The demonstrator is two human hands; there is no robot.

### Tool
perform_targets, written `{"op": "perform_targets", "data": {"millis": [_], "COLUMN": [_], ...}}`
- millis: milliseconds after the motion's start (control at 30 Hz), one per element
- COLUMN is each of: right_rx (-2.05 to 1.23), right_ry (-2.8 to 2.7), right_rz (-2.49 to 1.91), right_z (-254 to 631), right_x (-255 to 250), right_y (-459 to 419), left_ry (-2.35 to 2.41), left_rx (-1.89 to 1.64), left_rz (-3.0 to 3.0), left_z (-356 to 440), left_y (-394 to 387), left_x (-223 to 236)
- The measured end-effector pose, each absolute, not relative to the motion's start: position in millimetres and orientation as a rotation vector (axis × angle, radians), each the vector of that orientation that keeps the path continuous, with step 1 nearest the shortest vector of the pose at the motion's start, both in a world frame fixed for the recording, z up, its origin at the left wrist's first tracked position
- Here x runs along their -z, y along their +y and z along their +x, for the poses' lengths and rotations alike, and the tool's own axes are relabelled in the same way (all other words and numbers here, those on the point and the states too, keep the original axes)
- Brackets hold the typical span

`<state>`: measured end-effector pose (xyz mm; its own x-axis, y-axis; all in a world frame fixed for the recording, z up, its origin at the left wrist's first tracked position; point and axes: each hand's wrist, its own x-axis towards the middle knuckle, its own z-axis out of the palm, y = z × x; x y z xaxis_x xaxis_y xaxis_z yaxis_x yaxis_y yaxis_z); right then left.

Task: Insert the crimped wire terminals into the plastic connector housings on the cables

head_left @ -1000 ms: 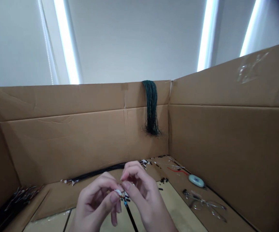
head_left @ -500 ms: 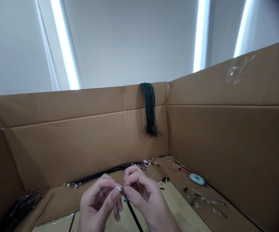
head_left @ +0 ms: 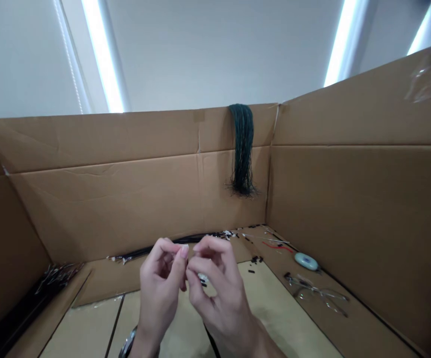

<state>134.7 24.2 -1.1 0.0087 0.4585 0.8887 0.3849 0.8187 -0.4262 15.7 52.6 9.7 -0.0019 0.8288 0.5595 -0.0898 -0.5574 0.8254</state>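
Near the middle of the head view, my left hand is closed in a pinch, thumb against index finger. Whatever sits between those fingertips is too small or hidden to name. Close beside it, my right hand has its thumb and index finger pinched together, the other fingers curled. A black cable comes out beneath the right hand and runs toward the lower edge; its wire end is hidden by the fingers. Small white pieces show through the gap in the right hand's fingers.
Cardboard walls surround the work surface. Black cables lie along the back, another bundle at left. Dark green strands hang over the back wall. At right are eyeglasses, a pale oval object and black bits.
Both hands have risen slightly, and the left has turned with its fingertips upward. The white connector and coloured wires seen between the fingers earlier are now hidden. The camera view has shifted.
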Motion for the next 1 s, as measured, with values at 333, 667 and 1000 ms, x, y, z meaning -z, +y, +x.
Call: {"op": "perform_targets", "data": {"millis": [333,667,1000], "right_rx": [-0.819,-0.657,0.124], "right_ry": [-1.682,-1.685,-1.726], "right_rz": [-0.699,-0.802,-0.699], "right_z": [154,154,148], "right_x": [-13,-14,-7], "right_y": [19,15,8], "left_ry": [0.614,0.59,0.672], "left_rx": [-1.502,-1.638,-1.414], "left_rz": [2.255,2.264,1.852], "left_z": [-29,-22,-20], "left_y": [55,55,36], "left_x": [-17,-18,-21]}}
